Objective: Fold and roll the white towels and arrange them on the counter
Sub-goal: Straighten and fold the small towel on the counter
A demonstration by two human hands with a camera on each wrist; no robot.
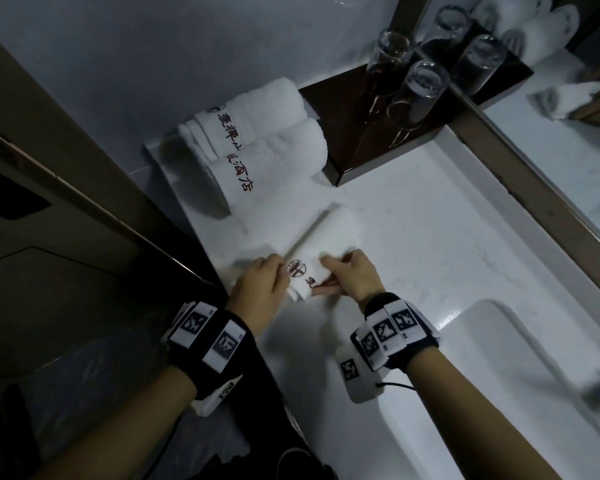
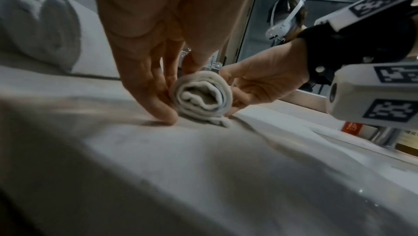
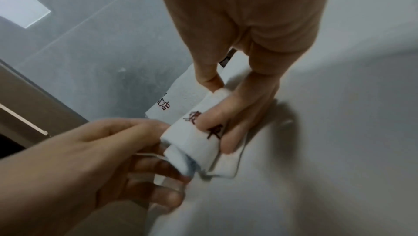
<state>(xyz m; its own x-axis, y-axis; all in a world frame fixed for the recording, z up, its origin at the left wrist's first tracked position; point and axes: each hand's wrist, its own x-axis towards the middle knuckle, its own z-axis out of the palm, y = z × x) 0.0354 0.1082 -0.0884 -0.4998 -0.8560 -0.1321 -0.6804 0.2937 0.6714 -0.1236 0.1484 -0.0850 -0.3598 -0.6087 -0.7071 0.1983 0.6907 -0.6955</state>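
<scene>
at about 10 o'clock on the white bench (image 1: 413,244) two rolled towels (image 1: 257,143) lie side by side, touching, their red stitched characters partly legible, ending in 酒店. nearer, at 6 o'clock, the left hand (image 1: 257,289) curls its fingers round the near end of the small towel (image 1: 312,258), whose tight spiral shows in the left wrist view, while the right hand (image 1: 354,275) pinches the roll's other side. a red round emblem and red characters run along it, too blurred to read. the rolling step looks under way, the far part lying flat; next both hands likely need even pressure towards 12 o'clock to keep the roll tight.
</scene>
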